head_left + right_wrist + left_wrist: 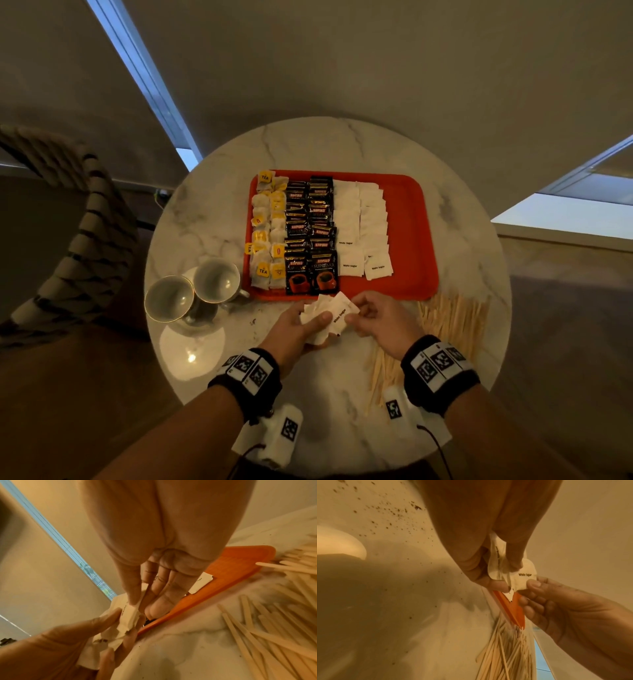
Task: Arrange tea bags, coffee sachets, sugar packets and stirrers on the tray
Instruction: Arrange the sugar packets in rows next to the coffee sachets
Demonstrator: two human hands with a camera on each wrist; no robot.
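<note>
A red tray [407,219] holds rows of tea bags [267,226], black coffee sachets [310,236] and white sugar packets [363,226]. Just in front of the tray, my left hand [301,325] grips a small stack of white sugar packets [325,318]. My right hand [370,317] pinches the top packet [524,578] of that stack between thumb and forefinger. In the right wrist view the packet [128,615] sits between both hands, beside the tray's near edge [223,574]. Wooden stirrers [448,329] lie loose on the table at my right.
Two empty cups [191,291] stand on the round marble table [212,212] left of the tray. A woven chair [78,233] is at the far left. The tray's right strip is bare red. Dark crumbs speck the tabletop [388,524].
</note>
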